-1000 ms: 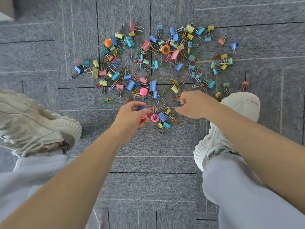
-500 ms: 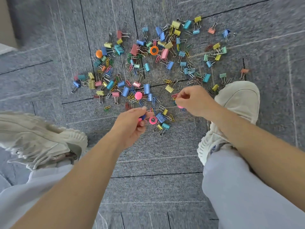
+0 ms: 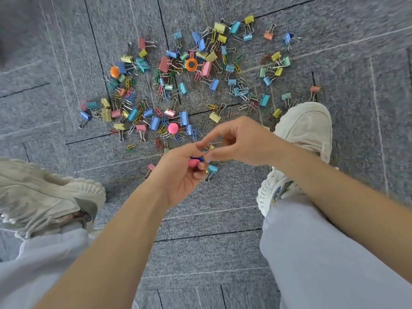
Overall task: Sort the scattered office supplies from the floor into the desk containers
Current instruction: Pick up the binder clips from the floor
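Crouches over grey, nubbly carpet tiles with dark straight seams, a pale ribbed-soled left shoe and right shoe hemming the sides and bare carpet open between them on the near side. Grips smooth pink and blue round pieces in the curled left hand over the scatter's near edge, and holds the right hand thumb-to-forefinger against the left fingertips, with no telling whether that pinch has anything in it. Faces folded-metal binder clips, bent-wire paper clips, a glossy pink disc and an orange ring strewn across the far carpet.
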The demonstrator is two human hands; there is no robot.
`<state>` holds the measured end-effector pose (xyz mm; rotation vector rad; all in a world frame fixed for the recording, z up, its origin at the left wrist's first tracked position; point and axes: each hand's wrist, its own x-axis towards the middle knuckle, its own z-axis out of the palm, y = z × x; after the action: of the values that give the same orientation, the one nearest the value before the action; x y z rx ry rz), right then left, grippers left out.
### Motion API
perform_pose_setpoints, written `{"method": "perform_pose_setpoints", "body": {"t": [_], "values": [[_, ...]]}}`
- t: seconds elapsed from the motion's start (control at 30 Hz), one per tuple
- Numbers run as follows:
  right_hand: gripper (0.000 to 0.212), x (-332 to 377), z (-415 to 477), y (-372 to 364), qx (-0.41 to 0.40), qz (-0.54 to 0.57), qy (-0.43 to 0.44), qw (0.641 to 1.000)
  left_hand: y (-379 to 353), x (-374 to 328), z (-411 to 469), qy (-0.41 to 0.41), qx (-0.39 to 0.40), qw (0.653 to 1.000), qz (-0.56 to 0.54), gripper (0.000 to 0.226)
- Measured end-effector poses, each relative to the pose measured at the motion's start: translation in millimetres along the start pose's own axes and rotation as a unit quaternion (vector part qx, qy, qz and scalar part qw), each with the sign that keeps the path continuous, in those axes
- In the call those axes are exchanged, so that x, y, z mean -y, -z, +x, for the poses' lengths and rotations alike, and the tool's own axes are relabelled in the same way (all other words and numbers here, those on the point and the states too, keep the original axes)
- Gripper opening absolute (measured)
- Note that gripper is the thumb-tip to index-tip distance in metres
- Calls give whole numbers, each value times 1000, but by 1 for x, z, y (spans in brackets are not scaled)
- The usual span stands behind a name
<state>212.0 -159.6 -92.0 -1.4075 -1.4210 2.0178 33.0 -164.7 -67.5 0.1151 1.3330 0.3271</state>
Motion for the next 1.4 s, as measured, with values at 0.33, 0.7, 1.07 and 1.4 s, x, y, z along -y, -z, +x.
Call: {"method": "perform_pose_setpoints", "body": {"t": [0.33,0.7,1.07,1.4], "values": [[12,2,15,-4,-32,-69,1,997,6,-15,4,12,15,999,43,46],[20,-9,34,17,-126,-145,-56,980,53,-1,38,-9,-191,961,200,16],[20,-48,17,13,-87,-304,-76,946,45,20,72,-145,-225,743,614,26],[16,-41,20,5,-113,-258,-64,957,56,29,61,-137,-209,832,495,35]]}}
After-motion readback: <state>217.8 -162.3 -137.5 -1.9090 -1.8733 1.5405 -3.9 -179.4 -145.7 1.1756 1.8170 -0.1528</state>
